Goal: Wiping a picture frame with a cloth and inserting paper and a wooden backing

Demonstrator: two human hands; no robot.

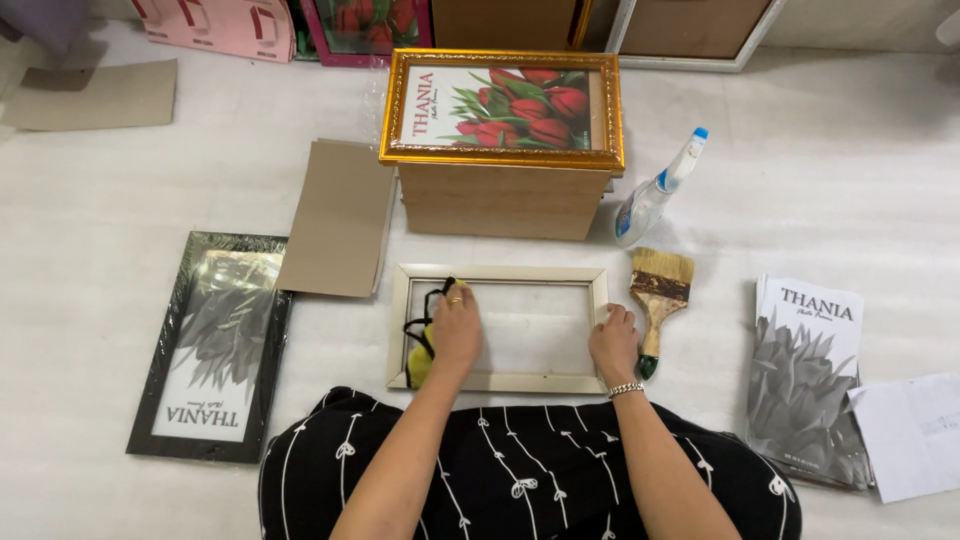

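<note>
A cream picture frame lies flat on the white floor in front of me, its glass pane facing up. My left hand presses a yellow and black cloth onto the left part of the glass. My right hand rests on the frame's right edge with fingers curled, a metal bracelet on the wrist. A wide paintbrush lies just right of the frame, close to my right hand.
A gold-framed tulip picture sits on a stack of brown boards behind the frame. A spray bottle lies to its right. A brown backing board and a black frame lie left; grey prints lie right.
</note>
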